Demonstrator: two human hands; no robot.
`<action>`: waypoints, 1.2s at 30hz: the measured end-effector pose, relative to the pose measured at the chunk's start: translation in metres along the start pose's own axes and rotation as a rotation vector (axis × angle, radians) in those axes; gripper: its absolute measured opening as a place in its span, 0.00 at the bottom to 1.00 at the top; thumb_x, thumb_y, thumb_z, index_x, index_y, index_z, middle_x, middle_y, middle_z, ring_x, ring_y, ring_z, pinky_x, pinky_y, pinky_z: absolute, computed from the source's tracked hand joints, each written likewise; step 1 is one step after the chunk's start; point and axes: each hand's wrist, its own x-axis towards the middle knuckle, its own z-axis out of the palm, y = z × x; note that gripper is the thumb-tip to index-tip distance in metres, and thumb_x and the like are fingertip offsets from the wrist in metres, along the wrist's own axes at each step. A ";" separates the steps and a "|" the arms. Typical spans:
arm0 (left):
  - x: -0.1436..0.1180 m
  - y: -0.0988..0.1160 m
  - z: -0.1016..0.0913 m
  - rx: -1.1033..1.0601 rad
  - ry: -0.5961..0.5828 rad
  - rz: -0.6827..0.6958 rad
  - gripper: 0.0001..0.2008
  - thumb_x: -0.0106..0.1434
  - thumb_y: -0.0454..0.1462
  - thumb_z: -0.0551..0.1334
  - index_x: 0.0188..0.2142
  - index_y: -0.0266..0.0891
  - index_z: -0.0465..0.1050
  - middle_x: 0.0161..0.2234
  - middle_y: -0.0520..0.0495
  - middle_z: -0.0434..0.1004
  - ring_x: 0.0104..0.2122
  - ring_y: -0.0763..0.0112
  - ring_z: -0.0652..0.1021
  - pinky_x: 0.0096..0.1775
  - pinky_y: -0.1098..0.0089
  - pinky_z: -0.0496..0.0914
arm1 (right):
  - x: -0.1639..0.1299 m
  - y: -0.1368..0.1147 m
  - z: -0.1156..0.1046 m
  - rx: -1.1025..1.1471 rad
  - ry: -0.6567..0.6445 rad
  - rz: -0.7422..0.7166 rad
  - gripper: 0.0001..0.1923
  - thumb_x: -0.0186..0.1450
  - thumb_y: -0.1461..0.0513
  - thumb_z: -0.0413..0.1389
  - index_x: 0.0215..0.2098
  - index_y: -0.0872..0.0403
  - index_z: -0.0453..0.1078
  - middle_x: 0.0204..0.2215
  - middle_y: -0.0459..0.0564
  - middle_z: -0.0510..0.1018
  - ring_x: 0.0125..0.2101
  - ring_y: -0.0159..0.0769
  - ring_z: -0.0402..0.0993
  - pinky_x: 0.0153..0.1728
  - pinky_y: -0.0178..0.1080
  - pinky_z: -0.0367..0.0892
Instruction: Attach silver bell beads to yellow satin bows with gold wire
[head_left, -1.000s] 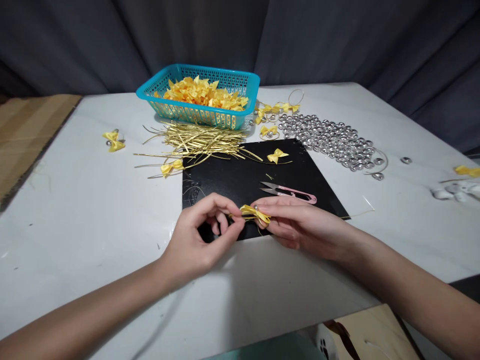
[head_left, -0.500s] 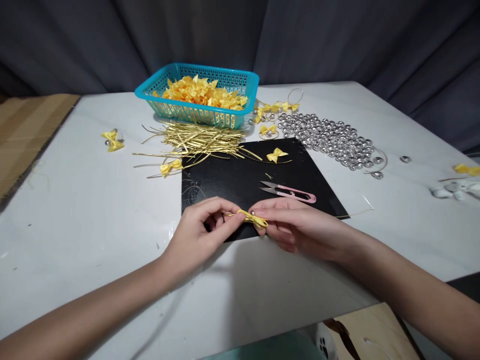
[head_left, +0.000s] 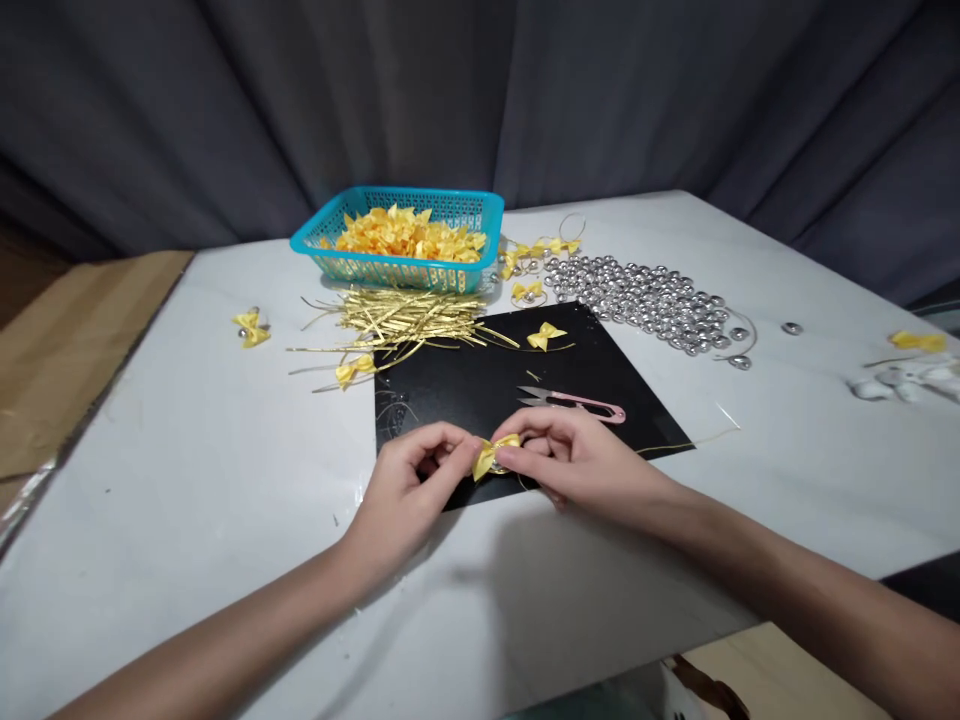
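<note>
Both hands meet over the near edge of a black mat, pinching one small yellow bow between them. The left hand grips the bow's left end with thumb and forefinger closed on it, the other fingers curled under. The right hand closes on the bow's right side, its fingertips bent down over the middle. A thin gold wire trails from under the right hand out across the mat's right corner onto the desk. The bow is held just above the mat, tilted, its left end lower.

Just beyond the right hand lie pink snips on the mat, blades pointing left. Farther back on the mat sits a loose bow on a wire. Off the mat's far left corner lies a heap of gold wires, with another wired bow at its near edge. Behind the wires stands a teal basket filled with yellow bows. To the right of the basket spreads a patch of silver beads, with a few finished bows near it. A single bow with a bead lies apart on the desk at left. Cardboard borders the desk's left edge.
</note>
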 end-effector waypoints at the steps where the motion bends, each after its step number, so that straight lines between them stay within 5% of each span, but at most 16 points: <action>1: 0.000 0.001 0.000 -0.012 0.008 -0.005 0.12 0.60 0.43 0.59 0.25 0.37 0.71 0.22 0.53 0.68 0.24 0.75 0.66 0.27 0.75 0.60 | 0.001 0.000 0.000 0.010 0.003 -0.006 0.14 0.60 0.54 0.56 0.33 0.57 0.68 0.13 0.38 0.59 0.12 0.21 0.54 0.12 0.26 0.53; 8: 0.003 0.003 0.000 -0.118 0.093 -0.032 0.11 0.57 0.43 0.61 0.26 0.37 0.69 0.21 0.54 0.65 0.22 0.76 0.64 0.26 0.75 0.61 | 0.004 0.003 -0.001 -0.231 0.177 -0.171 0.15 0.62 0.60 0.54 0.46 0.58 0.68 0.18 0.41 0.66 0.16 0.22 0.56 0.15 0.26 0.51; 11: 0.002 0.004 0.000 -0.141 0.127 -0.022 0.12 0.57 0.44 0.61 0.25 0.37 0.67 0.20 0.55 0.64 0.21 0.76 0.63 0.25 0.75 0.60 | -0.006 0.010 0.005 -0.559 0.234 -0.340 0.16 0.62 0.62 0.53 0.48 0.57 0.70 0.35 0.53 0.77 0.28 0.31 0.72 0.25 0.30 0.64; 13: 0.001 0.005 0.000 -0.135 0.136 -0.011 0.13 0.57 0.45 0.61 0.24 0.38 0.66 0.20 0.55 0.62 0.21 0.76 0.63 0.25 0.75 0.60 | -0.019 0.017 0.014 -0.824 0.252 -0.397 0.18 0.64 0.62 0.50 0.50 0.58 0.70 0.50 0.57 0.73 0.39 0.41 0.75 0.35 0.39 0.70; 15: 0.000 0.007 0.000 -0.112 0.140 -0.003 0.14 0.57 0.45 0.60 0.23 0.38 0.65 0.19 0.56 0.61 0.20 0.75 0.63 0.26 0.74 0.60 | -0.035 0.024 0.024 -1.021 0.272 -0.377 0.21 0.65 0.62 0.46 0.54 0.60 0.68 0.53 0.59 0.70 0.40 0.46 0.76 0.35 0.45 0.72; 19: 0.000 0.008 0.001 -0.081 0.142 -0.007 0.15 0.58 0.46 0.60 0.22 0.39 0.65 0.19 0.55 0.60 0.20 0.75 0.63 0.25 0.74 0.59 | -0.064 0.036 0.028 -1.072 0.190 -0.470 0.21 0.64 0.63 0.47 0.55 0.56 0.67 0.55 0.53 0.68 0.38 0.42 0.78 0.33 0.42 0.74; 22: 0.000 0.007 0.001 -0.072 0.136 -0.007 0.15 0.58 0.46 0.60 0.23 0.38 0.65 0.20 0.55 0.61 0.21 0.75 0.63 0.25 0.74 0.59 | -0.077 0.041 0.004 -1.027 0.238 -0.485 0.20 0.67 0.62 0.45 0.55 0.52 0.66 0.55 0.49 0.68 0.46 0.39 0.74 0.41 0.40 0.73; 25: 0.001 0.005 0.001 -0.070 0.138 -0.008 0.14 0.58 0.46 0.60 0.25 0.38 0.68 0.20 0.55 0.62 0.22 0.74 0.63 0.26 0.74 0.59 | -0.083 0.047 -0.037 -1.046 0.544 -0.345 0.20 0.68 0.60 0.44 0.55 0.50 0.66 0.56 0.49 0.68 0.52 0.41 0.69 0.48 0.45 0.69; 27: 0.002 0.002 0.000 -0.073 0.162 -0.024 0.14 0.56 0.47 0.62 0.26 0.38 0.68 0.20 0.55 0.62 0.21 0.75 0.63 0.25 0.74 0.59 | -0.085 0.050 -0.068 -1.030 0.814 -0.164 0.19 0.66 0.58 0.47 0.52 0.52 0.68 0.54 0.52 0.69 0.51 0.44 0.69 0.47 0.47 0.70; 29: 0.003 -0.002 0.000 -0.089 0.175 -0.033 0.15 0.54 0.48 0.63 0.28 0.37 0.70 0.21 0.55 0.62 0.20 0.75 0.63 0.24 0.74 0.58 | -0.088 0.053 -0.094 -1.058 0.950 -0.067 0.18 0.65 0.58 0.48 0.49 0.56 0.71 0.51 0.55 0.71 0.48 0.47 0.70 0.45 0.49 0.70; 32: 0.006 -0.007 0.001 -0.095 0.177 -0.036 0.17 0.54 0.50 0.63 0.28 0.37 0.71 0.21 0.54 0.63 0.20 0.75 0.63 0.24 0.75 0.59 | -0.093 0.061 -0.115 -1.177 0.877 -0.112 0.17 0.66 0.61 0.47 0.48 0.57 0.72 0.50 0.55 0.72 0.49 0.48 0.69 0.47 0.50 0.69; 36: 0.005 -0.003 0.001 -0.068 0.180 -0.049 0.18 0.51 0.51 0.64 0.27 0.37 0.71 0.21 0.54 0.63 0.21 0.74 0.63 0.24 0.74 0.59 | -0.108 0.080 -0.108 -1.184 0.799 -0.147 0.19 0.68 0.59 0.44 0.49 0.57 0.71 0.49 0.54 0.74 0.48 0.44 0.70 0.48 0.49 0.69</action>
